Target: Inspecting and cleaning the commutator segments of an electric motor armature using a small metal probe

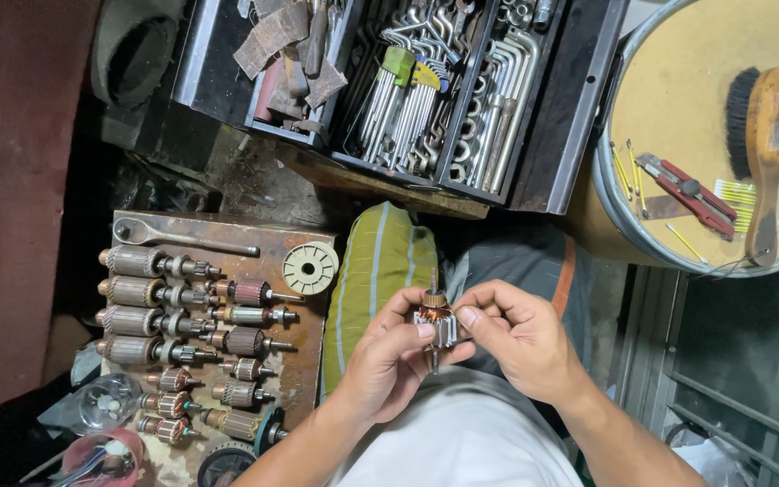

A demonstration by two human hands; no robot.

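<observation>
On the left, a rusty tray carries about thirteen motor armatures, one wrench and one cream spool. At centre, left hand and right hand both pinch one small armature, upright. Right, one brush.

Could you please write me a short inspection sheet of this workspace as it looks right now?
Surface: rusty metal board on the floor, left of the person's lap.
Job's things: small motor armature with copper windings, held upright.
Clutter: rows of armatures, wrench, cream spool, open toolbox of hex keys, and a brush with a red cutter on a round drum top.
Grippers: left hand and right hand both pinch the armature.
Cables: nothing seen.
Surroundings: green striped cushion.
</observation>
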